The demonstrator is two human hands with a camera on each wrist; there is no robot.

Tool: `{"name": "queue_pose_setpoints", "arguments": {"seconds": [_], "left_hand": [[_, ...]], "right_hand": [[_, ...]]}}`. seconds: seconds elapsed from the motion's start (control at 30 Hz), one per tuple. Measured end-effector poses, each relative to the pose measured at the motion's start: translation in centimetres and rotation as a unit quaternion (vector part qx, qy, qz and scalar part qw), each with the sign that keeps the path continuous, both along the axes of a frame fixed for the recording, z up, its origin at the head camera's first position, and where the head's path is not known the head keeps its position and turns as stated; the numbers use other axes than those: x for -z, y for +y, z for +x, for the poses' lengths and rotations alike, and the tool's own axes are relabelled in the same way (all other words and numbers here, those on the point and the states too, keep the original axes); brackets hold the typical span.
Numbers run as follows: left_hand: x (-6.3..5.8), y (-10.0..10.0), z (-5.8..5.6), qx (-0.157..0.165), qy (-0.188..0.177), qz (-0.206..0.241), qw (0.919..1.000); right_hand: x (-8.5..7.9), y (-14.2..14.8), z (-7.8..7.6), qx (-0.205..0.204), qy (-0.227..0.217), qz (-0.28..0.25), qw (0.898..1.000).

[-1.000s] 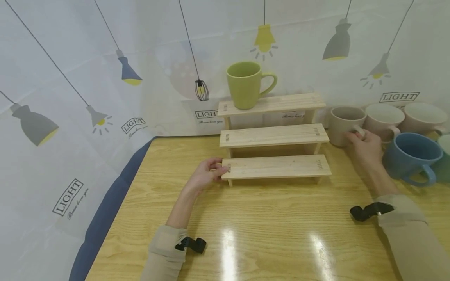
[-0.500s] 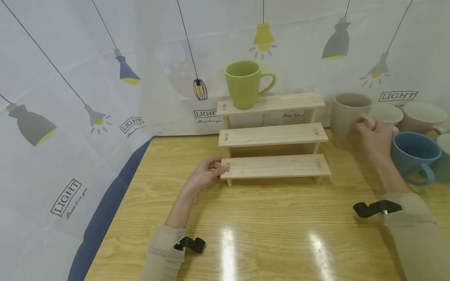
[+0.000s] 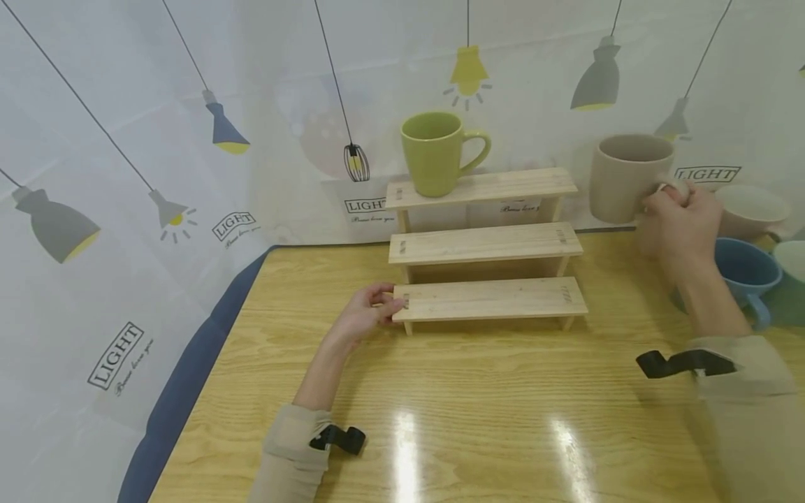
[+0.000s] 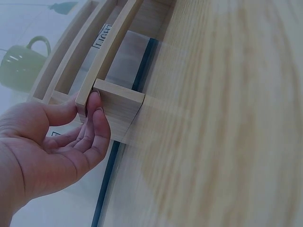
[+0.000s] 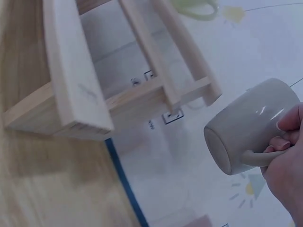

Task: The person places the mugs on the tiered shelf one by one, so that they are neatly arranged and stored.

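Observation:
By its handle, my right hand [image 3: 688, 216] holds a grey-beige mug [image 3: 622, 178] in the air, to the right of the top step of a three-step wooden shelf [image 3: 487, 300]. The right wrist view shows the mug [image 5: 251, 125] from below, fingers [image 5: 279, 142] curled through the handle. My left hand [image 3: 365, 313] pinches the left end of the lowest step, thumb on one face and fingertips under the other, as the left wrist view shows with the hand [image 4: 61, 142] at the board's end. A green mug [image 3: 434, 157] stands upright on the top step's left part.
Right of the shelf, a blue mug [image 3: 745, 265], a pale pink mug [image 3: 751, 209] and a light green mug [image 3: 792, 279] stand on the wooden table [image 3: 490, 405], partly behind my right arm. A white sheet printed with lamps [image 3: 283, 126] hangs behind.
My right hand has lifted the grey-beige mug off the table, up and slightly to the right. The left hand keeps its grip on the shelf's lowest step.

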State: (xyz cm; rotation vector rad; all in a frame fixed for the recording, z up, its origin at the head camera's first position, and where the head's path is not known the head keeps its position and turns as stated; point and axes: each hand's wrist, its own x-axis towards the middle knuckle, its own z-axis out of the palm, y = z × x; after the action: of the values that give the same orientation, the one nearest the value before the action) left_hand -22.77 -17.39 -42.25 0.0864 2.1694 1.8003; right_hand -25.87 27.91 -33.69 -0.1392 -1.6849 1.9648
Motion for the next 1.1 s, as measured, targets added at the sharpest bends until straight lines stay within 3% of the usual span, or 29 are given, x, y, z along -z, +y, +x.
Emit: {"name": "queue_pose_setpoints", "arguments": {"seconds": [0.3, 0.57, 0.77, 0.97, 1.1], "left_hand": [[-0.1, 0.0, 0.0, -0.002, -0.004, -0.001, 1.0000], [-0.2, 0.0, 0.0, -0.003, -0.005, 0.001, 1.0000], [0.0, -0.1, 0.0, -0.001, -0.009, 0.005, 0.9999], [0.1, -0.1, 0.0, -0.003, -0.006, 0.003, 1.0000], [0.2, -0.1, -0.1, -0.003, -0.004, 0.004, 1.0000]], "right_hand": [[-3.0, -0.8, -0.3, -0.024, 0.072, -0.042, 0.996], [-5.0, -2.1, -0.9, -0.062, 0.080, -0.086, 0.991], [-5.3, -3.3, -1.4, -0.086, 0.066, -0.113, 0.988], [-5.4, -4.2, -2.6, -0.102, 0.084, -0.085, 0.988], [-5.4, -5.1, -3.4, -0.130, 0.112, -0.104, 0.980]]}}
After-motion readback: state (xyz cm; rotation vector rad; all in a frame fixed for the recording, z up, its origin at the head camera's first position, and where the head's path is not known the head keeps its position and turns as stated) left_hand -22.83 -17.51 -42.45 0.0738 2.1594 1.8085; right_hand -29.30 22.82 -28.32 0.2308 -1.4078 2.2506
